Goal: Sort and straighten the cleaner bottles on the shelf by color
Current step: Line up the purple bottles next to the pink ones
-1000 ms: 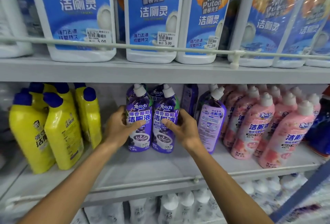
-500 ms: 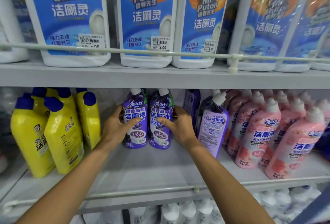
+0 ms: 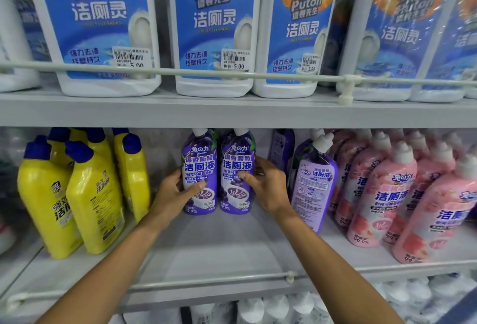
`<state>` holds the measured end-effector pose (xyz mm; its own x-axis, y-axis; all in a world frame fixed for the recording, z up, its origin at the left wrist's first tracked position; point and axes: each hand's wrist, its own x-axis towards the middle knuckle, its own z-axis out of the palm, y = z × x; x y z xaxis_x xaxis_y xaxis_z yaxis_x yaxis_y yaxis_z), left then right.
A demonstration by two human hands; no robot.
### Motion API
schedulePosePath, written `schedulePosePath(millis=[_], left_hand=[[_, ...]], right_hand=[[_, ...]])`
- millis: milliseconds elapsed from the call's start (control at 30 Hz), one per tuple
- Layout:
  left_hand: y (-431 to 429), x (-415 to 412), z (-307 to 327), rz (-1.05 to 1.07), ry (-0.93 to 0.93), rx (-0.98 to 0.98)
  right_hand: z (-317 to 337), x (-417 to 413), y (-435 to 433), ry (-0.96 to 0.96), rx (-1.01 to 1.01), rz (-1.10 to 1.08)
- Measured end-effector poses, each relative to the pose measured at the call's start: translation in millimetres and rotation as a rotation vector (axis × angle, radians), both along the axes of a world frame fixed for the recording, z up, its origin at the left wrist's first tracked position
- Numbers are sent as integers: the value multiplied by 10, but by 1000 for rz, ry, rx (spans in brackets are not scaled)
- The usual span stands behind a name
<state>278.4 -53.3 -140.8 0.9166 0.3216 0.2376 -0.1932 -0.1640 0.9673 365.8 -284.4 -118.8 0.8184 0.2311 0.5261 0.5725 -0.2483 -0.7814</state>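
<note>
Two dark purple bottles [image 3: 198, 173] and [image 3: 236, 172] stand upright, side by side and touching, toward the back of the middle shelf [image 3: 219, 251], labels facing forward, white caps partly hidden under the shelf above. To their right a paler lilac bottle [image 3: 313, 184] leans left, its back label outward; another dark purple one [image 3: 282, 146] stands behind it, perhaps turned sideways. Pink bottles [image 3: 382, 194] with white caps crowd the right end in tilted rows. Yellow bottles [image 3: 93, 194] with blue caps cluster at the left, leaning slightly.
</note>
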Motion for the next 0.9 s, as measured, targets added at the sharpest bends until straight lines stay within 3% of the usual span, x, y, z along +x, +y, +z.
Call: schedulePosePath(millis=[467, 900], left_hand=[[-198, 32, -145, 104, -90, -45], [-236, 98, -154, 67, -78, -42]], right_hand=[[-16, 30, 9, 6, -15, -10], [5, 14, 7, 57, -23, -19]])
